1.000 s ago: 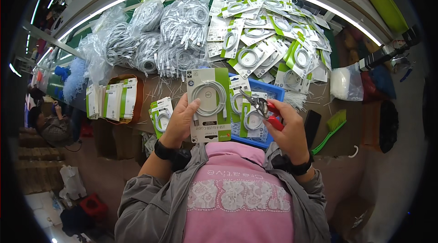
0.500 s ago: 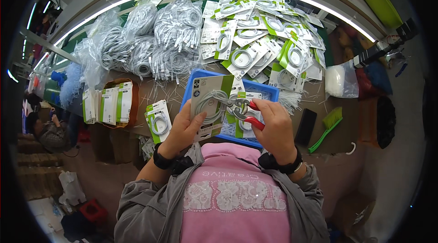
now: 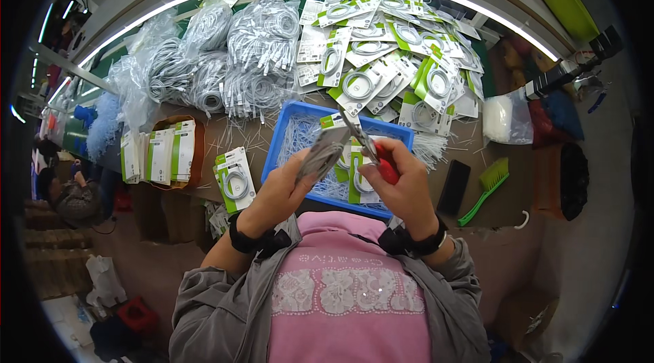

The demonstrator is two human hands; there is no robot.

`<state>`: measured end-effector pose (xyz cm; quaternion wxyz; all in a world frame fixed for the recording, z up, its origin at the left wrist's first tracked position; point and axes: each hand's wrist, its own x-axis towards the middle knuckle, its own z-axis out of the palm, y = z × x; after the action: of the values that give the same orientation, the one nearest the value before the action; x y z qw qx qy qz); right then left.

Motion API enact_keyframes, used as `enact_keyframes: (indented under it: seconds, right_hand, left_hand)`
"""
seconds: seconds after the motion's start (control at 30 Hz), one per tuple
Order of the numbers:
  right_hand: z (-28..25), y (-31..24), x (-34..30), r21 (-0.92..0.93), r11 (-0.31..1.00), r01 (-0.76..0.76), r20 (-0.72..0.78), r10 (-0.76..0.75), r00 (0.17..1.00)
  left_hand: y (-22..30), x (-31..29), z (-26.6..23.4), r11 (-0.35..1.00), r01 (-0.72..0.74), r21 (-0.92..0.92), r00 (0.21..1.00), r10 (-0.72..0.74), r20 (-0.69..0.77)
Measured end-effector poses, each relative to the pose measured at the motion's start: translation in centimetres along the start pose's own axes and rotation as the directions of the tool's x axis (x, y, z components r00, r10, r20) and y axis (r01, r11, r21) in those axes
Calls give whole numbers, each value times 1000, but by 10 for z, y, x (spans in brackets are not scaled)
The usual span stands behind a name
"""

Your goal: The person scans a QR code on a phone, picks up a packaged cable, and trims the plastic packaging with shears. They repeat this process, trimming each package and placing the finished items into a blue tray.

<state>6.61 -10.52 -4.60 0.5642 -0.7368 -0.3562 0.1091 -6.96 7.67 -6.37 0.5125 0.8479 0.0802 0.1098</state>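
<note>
Left hand [image 3: 276, 189]: at near-left corner of blue tray [image 3: 275, 144]; fingers closed on a carded cable [image 3: 321, 152].
Carded cable: above tray, tilted nearly edge-on.
Right hand [image 3: 403, 182]: at tray's near-right side; fingers wrapped round red-handled cutters [image 3: 387, 171]; blade gap cannot be told.
Tray contents: white offcuts [image 3: 296, 133], more cards.
Left of tray: one carded coil [image 3: 235, 182] on surface [image 3: 221, 133].
Right of tray: black block [image 3: 454, 187], green brush [image 3: 492, 182].
Beyond tray: heaped cable cards [image 3: 402, 56].
</note>
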Motion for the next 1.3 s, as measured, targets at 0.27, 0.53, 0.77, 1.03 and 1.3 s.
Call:
enact_keyframes:
  seconds: [0.27,0.53,0.77,1.03,1.3]
  right_hand:
    - [37,24,2,304,940,-152,-94,189,978]
    - [67,27,12,205,972,-111,-92,133,987]
    - [69,27,14,543,831,-121,-156,242,958]
    - [2,108,-8,283,906,-316,-123,361,924]
    - [-3,157,-65,96,865,-492,-134,501,855]
  left_hand:
    - [-13,9,28,997,-73,-27,995,75,70]
    - [-18,-5,29,994,-87,-63,995,83,-62]
    - [-28,-10,-5,993,97,68,987,-87,-136]
    - [-237,-101,-102,755,386,-531,686,-619,-382]
    - [-197,-28,-33,766,344,543,928,-188,-323]
